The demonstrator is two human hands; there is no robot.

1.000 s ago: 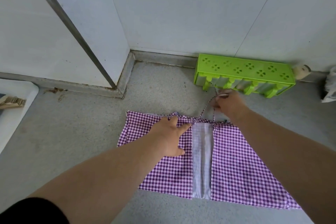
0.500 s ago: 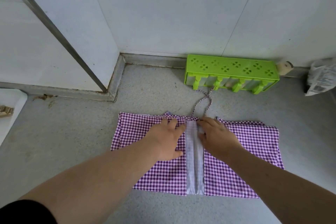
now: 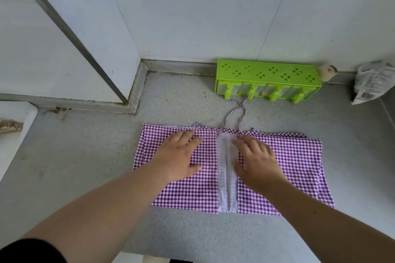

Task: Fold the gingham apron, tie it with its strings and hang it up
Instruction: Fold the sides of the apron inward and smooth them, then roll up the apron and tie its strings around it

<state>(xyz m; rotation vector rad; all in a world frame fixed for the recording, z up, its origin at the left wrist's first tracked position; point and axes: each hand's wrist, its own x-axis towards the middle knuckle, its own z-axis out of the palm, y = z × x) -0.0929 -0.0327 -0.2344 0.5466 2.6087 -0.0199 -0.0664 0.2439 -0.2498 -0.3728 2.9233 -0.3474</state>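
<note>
Flat on the grey surface [image 3: 85,166], the gingham apron [image 3: 288,166] looks light and limp. Both hands, left hand [image 3: 179,156] and right hand [image 3: 256,160], press open-palmed beside its pale centre strip; its strings [image 3: 237,111] trail toward twelve o'clock, best pinched at folded edges.

A grey speckled counter [image 3: 85,168] carries the gingham apron [image 3: 295,168], spread flat with both sides folded inward; beyond the apron, against the wall, sits a green ice-lolly mould [image 3: 267,72]; right of the mould lies a crumpled plastic bag [image 3: 372,81]; the apron's strings [image 3: 236,111] reach toward the mould.
</note>
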